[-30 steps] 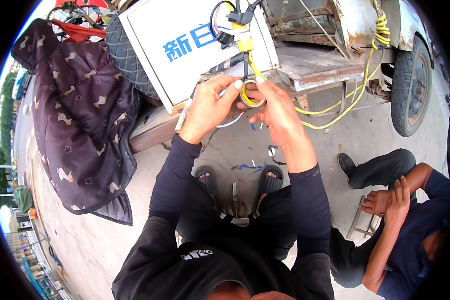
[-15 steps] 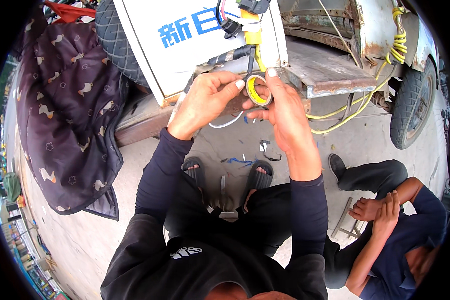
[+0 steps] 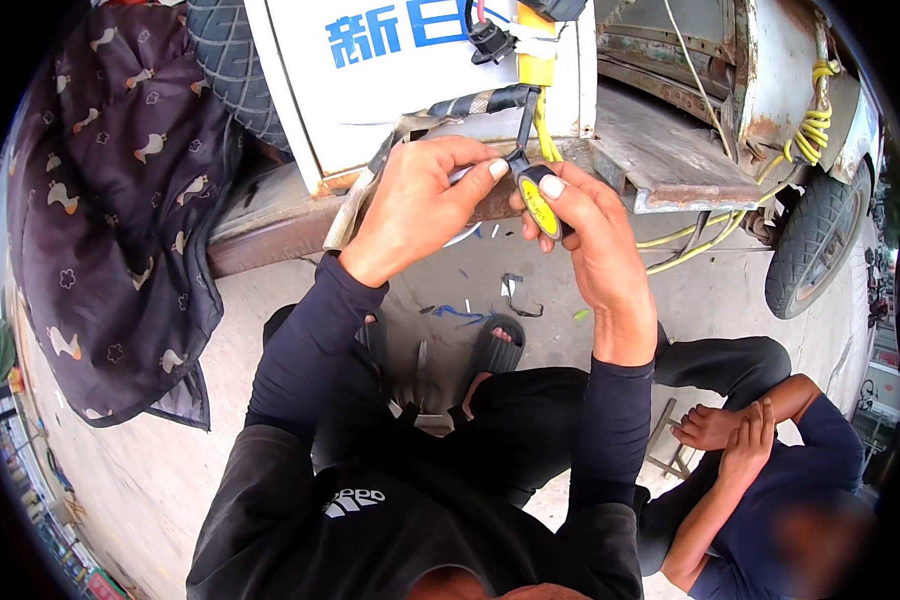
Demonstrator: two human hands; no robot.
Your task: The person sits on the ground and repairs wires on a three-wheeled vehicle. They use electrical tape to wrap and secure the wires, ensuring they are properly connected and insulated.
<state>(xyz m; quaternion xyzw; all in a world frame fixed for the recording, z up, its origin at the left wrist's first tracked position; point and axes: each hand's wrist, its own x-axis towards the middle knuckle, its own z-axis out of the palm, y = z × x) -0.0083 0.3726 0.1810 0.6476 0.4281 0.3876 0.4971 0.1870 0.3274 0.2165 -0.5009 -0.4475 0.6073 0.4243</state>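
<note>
My left hand (image 3: 417,205) pinches a cable (image 3: 525,125) wrapped in black tape, thumb against forefinger. My right hand (image 3: 605,240) grips a roll of black electrical tape (image 3: 540,207) with a yellow inner core, right beside the left fingertips. The roll is tilted and touches the cable's lower end. Above, the cable runs up to a yellow sleeve (image 3: 536,68). A black plug connector (image 3: 491,43) hangs just left of that sleeve. Yellow wires (image 3: 544,135) come down behind the right thumb. A thicker wrapped harness (image 3: 460,106) runs off leftward past my left hand.
A white panel (image 3: 370,105) with blue lettering stands behind the hands, above a rusty frame rail (image 3: 270,238). At right are a metal step (image 3: 680,160), coiled yellow cable (image 3: 815,125) and a wheel (image 3: 820,240). A patterned quilt (image 3: 110,250) hangs left. A person (image 3: 780,470) sits at lower right.
The tape roll has turned and swung slightly down and right with my right hand. My left hand keeps its pinch. The whole view has shifted a little.
</note>
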